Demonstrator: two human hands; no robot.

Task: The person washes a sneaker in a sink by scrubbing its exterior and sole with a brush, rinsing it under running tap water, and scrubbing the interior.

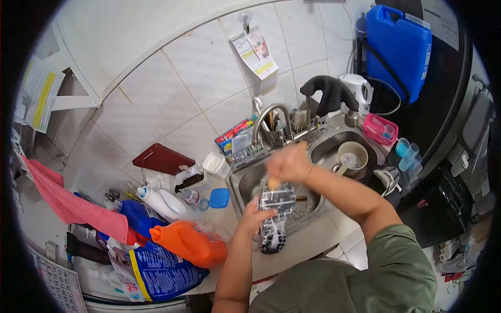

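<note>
My left hand (252, 217) grips a shoe (276, 216) by its side, with the black-and-white sole turned up toward me. Suds or wet streaks show on the sole. The shoe is held over the front edge of the sink (241, 183). My right hand (288, 164), smeared by motion, is closed around a tan, wooden-looking brush (273, 182) at the toe end of the sole. Its bristles are hidden. Behind my right hand stands the curved faucet (272, 108).
In the right basin sits a beige pot (353, 156). A grey-and-white shoe (387, 180) lies right of it, near blue cups (408, 155) and a pink basket (380, 129). To the left are an orange bottle (190, 244), a white bottle (164, 203) and a blue lid (219, 198).
</note>
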